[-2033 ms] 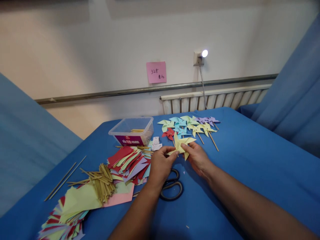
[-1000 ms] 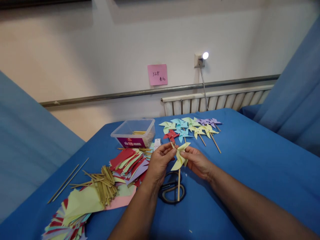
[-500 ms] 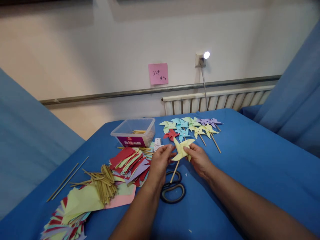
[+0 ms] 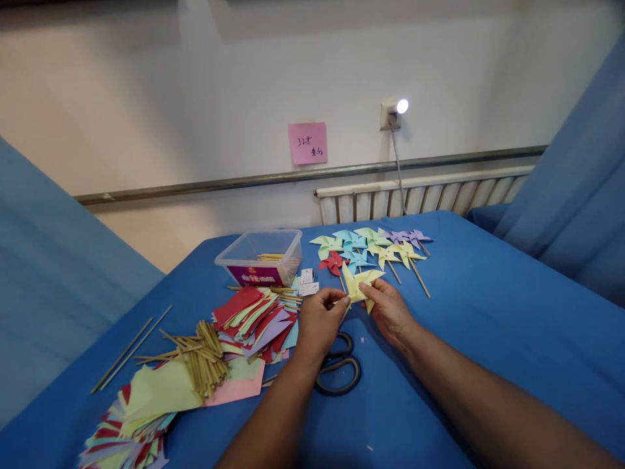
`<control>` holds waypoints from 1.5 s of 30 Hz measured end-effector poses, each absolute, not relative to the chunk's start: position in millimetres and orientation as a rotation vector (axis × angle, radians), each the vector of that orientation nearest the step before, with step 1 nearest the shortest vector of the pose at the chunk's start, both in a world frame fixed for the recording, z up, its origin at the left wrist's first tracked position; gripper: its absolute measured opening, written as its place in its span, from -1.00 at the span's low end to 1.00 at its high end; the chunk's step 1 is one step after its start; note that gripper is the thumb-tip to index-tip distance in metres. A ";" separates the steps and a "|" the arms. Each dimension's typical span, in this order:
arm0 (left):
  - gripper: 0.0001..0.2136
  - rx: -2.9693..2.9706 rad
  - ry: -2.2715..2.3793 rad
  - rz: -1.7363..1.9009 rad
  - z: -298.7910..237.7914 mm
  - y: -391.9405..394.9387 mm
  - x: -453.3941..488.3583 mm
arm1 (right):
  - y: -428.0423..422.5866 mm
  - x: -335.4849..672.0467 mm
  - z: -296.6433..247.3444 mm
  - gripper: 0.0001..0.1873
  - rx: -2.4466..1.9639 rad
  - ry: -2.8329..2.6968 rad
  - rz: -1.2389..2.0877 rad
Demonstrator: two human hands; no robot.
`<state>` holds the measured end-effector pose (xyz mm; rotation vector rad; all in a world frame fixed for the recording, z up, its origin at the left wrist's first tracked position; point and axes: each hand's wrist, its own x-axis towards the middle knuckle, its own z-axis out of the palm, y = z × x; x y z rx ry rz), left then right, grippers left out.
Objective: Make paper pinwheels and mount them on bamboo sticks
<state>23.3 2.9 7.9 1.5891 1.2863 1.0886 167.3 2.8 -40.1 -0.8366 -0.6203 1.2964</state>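
Observation:
Over the middle of the blue table, a pale yellow paper pinwheel (image 4: 355,284) is held between both hands. My right hand (image 4: 390,311) pinches it from the right, thumb across the paper near the centre. On the other side, my left hand (image 4: 319,320) has thumb and index finger closed at the left blade. The pinwheel's stick is mostly hidden behind the fingers. Black-handled scissors (image 4: 359,376) lie below, partly covered by my left forearm. Just beyond the hands are several finished pinwheels on sticks, among them a red one (image 4: 333,263) and a blue one (image 4: 358,262).
To the left are a fanned pile of coloured paper (image 4: 244,309), a heap of short sticks (image 4: 208,368) and more paper (image 4: 129,449). A clear plastic box (image 4: 234,255) with sticks stands behind them. Two long rods (image 4: 122,355) lie at far left. A radiator (image 4: 424,195) runs along the wall.
My left hand has moved slightly right, its fingertips now closed at the pinwheel's blade. The pinwheel has turned a little, and its stick, visible before, is now mostly hidden.

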 end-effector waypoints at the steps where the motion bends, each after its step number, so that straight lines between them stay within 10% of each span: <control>1: -0.86 1.551 1.274 1.092 6.9 4.5 23.0 | 2.7 167.3 -39.5 -0.71 -0.837 -0.623 1.285; 13: -0.59 1.040 1.026 1.104 0.7 10.4 20.1 | -5.6 156.2 -23.6 -0.62 -0.826 -0.779 1.276; 45: -0.68 1.069 1.106 1.090 1.6 4.1 25.4 | -2.8 164.7 -32.7 -0.64 -0.840 -0.796 1.324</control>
